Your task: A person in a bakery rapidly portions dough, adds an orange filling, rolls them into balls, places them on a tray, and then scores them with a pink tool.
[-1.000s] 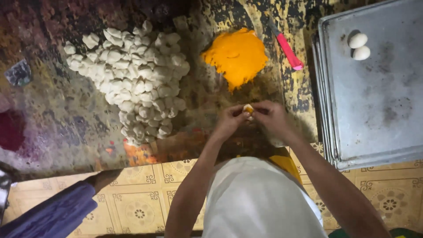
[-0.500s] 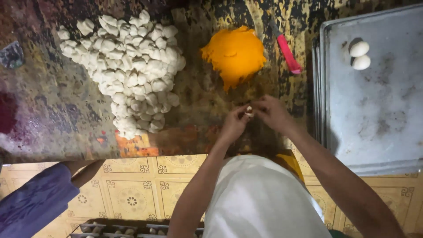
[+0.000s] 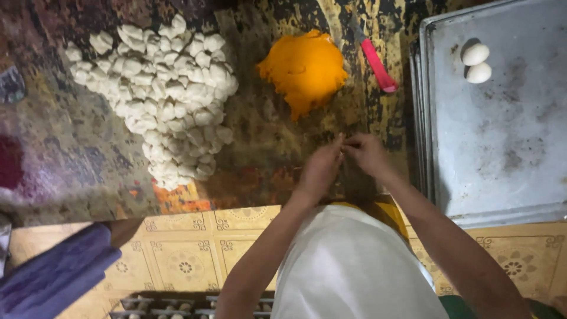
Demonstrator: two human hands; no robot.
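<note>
At the near edge of the worn, mottled work surface, the person's two hands meet, fingertips pressed together. The left hand is curled nearly closed, thumb and fingers pinched on something very small at the point of contact; the right hand is likewise pinched against the same spot. What lies between the fingertips is too small and too hidden to identify.

Directly beyond the hands, toward the far edge, sits a mound of orange filling, apart from the hands. A pink-handled knife lies just right of that mound, angled toward the far edge, its blade barely visible against the dark surface.

Toward the left far part of the surface, a large heap of white dough pieces spreads out and tapers to a narrow tail toward the near edge. It is well apart from both hands.

Along the right edge rests a metal tray, scuffed and spotted. Two white dough balls sit touching each other near its far left corner.

Below the near edge, patterned floor tiles are visible, with a purple sleeve of another person at the lower left.
</note>
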